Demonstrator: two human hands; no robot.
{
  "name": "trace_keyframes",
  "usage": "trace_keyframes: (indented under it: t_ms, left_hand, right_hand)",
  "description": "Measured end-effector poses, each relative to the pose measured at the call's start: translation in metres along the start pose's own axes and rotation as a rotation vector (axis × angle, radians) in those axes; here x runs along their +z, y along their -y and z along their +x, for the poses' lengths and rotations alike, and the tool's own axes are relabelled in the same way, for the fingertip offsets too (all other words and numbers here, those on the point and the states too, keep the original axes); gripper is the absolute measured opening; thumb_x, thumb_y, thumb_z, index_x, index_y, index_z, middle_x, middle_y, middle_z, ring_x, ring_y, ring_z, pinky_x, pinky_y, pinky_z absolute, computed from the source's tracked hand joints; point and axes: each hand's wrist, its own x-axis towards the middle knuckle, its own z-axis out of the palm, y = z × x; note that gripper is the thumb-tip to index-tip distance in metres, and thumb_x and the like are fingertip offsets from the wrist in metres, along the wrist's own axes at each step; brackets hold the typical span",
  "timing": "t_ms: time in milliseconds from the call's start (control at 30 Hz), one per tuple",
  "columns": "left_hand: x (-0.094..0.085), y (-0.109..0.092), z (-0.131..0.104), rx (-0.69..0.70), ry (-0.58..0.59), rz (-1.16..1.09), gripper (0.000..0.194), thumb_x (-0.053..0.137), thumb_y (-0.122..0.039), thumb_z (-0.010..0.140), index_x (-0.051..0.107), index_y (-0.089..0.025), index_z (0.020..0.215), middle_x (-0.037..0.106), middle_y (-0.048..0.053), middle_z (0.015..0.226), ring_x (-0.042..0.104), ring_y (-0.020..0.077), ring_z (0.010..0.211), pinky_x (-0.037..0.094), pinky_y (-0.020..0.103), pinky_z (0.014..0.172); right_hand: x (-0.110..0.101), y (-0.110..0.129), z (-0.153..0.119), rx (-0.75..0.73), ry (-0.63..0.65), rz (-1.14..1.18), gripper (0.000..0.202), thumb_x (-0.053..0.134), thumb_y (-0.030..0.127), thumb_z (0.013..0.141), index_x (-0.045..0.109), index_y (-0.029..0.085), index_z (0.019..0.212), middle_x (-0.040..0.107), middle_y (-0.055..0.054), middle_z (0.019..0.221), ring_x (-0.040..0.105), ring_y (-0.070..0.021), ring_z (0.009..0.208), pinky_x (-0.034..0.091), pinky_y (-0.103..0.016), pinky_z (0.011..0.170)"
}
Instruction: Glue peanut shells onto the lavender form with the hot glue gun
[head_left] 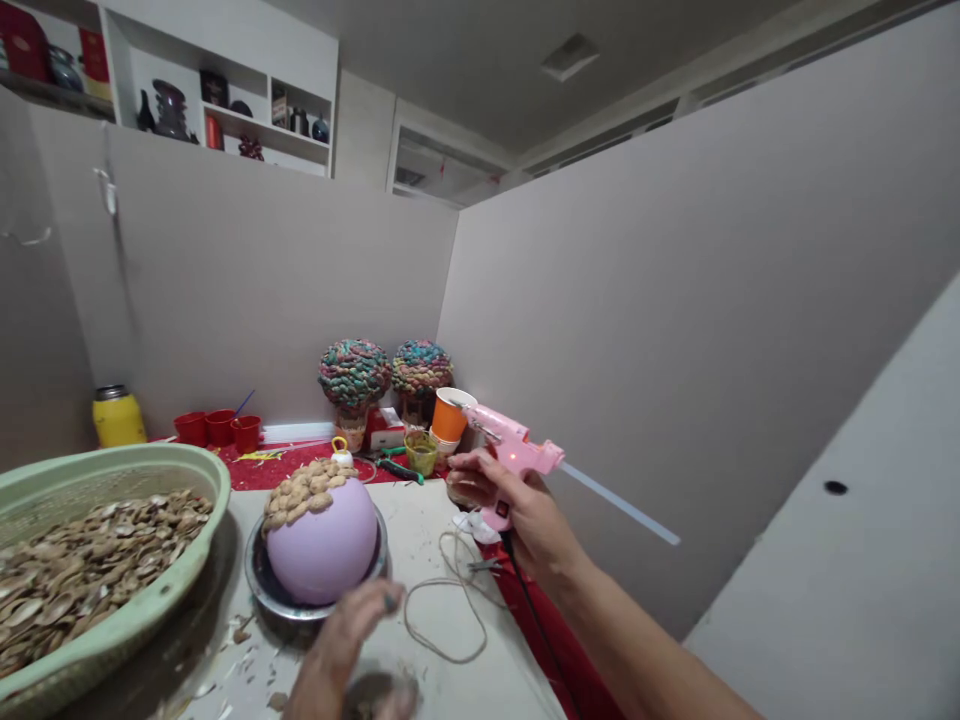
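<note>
Here in the head view, the right hand (525, 512) grips a pink glue gun (516, 455), its small light glowing, while the left hand (334, 655) sits blurred at the near side, fingers apart; whether it holds anything, I cannot tell. Left of the gun, the lilac ball (322, 550) rests in a metal bowl (253, 582) on the tabletop (411, 508). Trouble spots: that nozzle, if hot, could burn fingers straying close; the dark cord (531, 605) could snag the twine (459, 661) if the gun swings; and the ball could roll in its bowl under a sideways push, knocking shells off. Now textures: smooth, rounded lilac skin against a bumpy tan cap of overlapping shells (300, 492), a stiff translucent glue stick (622, 505), thin looping twine, and rough, curved brown shell pieces (90, 560) heaped in the green plastic basket (223, 498), far left of the gun.
</note>
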Motion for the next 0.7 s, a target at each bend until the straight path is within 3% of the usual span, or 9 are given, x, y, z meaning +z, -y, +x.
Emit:
trace_keyframes:
  t_ms: [100, 233, 333, 467, 567, 700]
  left_hand:
    - [-0.021, -0.026, 0.028, -0.195, -0.310, -0.018, 0.050, 0.054, -0.041, 0.089, 0.043, -0.028, 0.136, 0.053, 0.010, 0.139, 0.049, 0.0283, 0.128, 0.041, 0.041, 0.106]
    - [-0.049, -0.043, 0.063, -0.389, -0.469, 0.003, 0.052, 0.043, -0.049, 0.092, 0.037, -0.026, 0.138, 0.045, 0.009, 0.145, 0.038, 0.0271, 0.137, 0.030, 0.045, 0.114]
    - [-0.061, -0.034, 0.070, -0.464, -0.438, 0.089, 0.056, 0.035, -0.053, 0.094, 0.031, -0.025, 0.143, 0.036, 0.009, 0.151, 0.027, 0.0256, 0.142, 0.017, 0.047, 0.118]
    - [-0.062, -0.016, 0.070, -0.570, -0.395, 0.137, 0.069, 0.030, -0.058, 0.093, 0.022, -0.019, 0.149, 0.023, 0.012, 0.158, 0.013, 0.0246, 0.147, 0.007, 0.046, 0.119]
    - [-0.060, -0.012, 0.074, -0.633, -0.378, 0.133, 0.072, 0.029, -0.059, 0.093, 0.022, -0.014, 0.149, 0.019, 0.014, 0.159, 0.011, 0.0246, 0.147, 0.006, 0.044, 0.119]
    - [-0.060, -0.006, 0.080, -0.649, -0.355, 0.149, 0.070, 0.029, -0.058, 0.094, 0.023, -0.014, 0.148, 0.025, 0.014, 0.157, 0.016, 0.0250, 0.146, 0.010, 0.044, 0.118]
  right_hand:
    - [0.019, -0.014, 0.001, 0.090, 0.083, 0.020, 0.043, 0.080, 0.050, 0.067, 0.071, 0.016, 0.092, 0.072, -0.009, 0.096, 0.067, -0.0224, 0.088, 0.054, -0.030, 0.072]
    - [0.035, -0.039, 0.007, 0.226, 0.144, 0.028, 0.047, 0.080, 0.051, 0.066, 0.072, 0.014, 0.093, 0.071, -0.014, 0.103, 0.065, -0.0276, 0.103, 0.055, -0.033, 0.078]
    - [0.038, -0.056, 0.013, 0.326, 0.157, 0.028, 0.047, 0.081, 0.049, 0.065, 0.072, 0.014, 0.095, 0.071, -0.014, 0.106, 0.064, -0.0273, 0.106, 0.055, -0.032, 0.077]
    - [0.035, -0.071, 0.018, 0.423, 0.153, 0.034, 0.046, 0.079, 0.048, 0.066, 0.072, 0.015, 0.098, 0.070, -0.012, 0.109, 0.065, -0.0241, 0.104, 0.056, -0.028, 0.077]
    - [0.035, -0.074, 0.019, 0.461, 0.153, 0.031, 0.047, 0.078, 0.049, 0.067, 0.072, 0.015, 0.099, 0.070, -0.011, 0.109, 0.066, -0.0226, 0.103, 0.055, -0.026, 0.079]
    - [0.038, -0.070, 0.017, 0.490, 0.183, 0.002, 0.046, 0.077, 0.048, 0.070, 0.071, 0.015, 0.101, 0.074, -0.010, 0.097, 0.068, -0.0216, 0.097, 0.054, -0.023, 0.073]
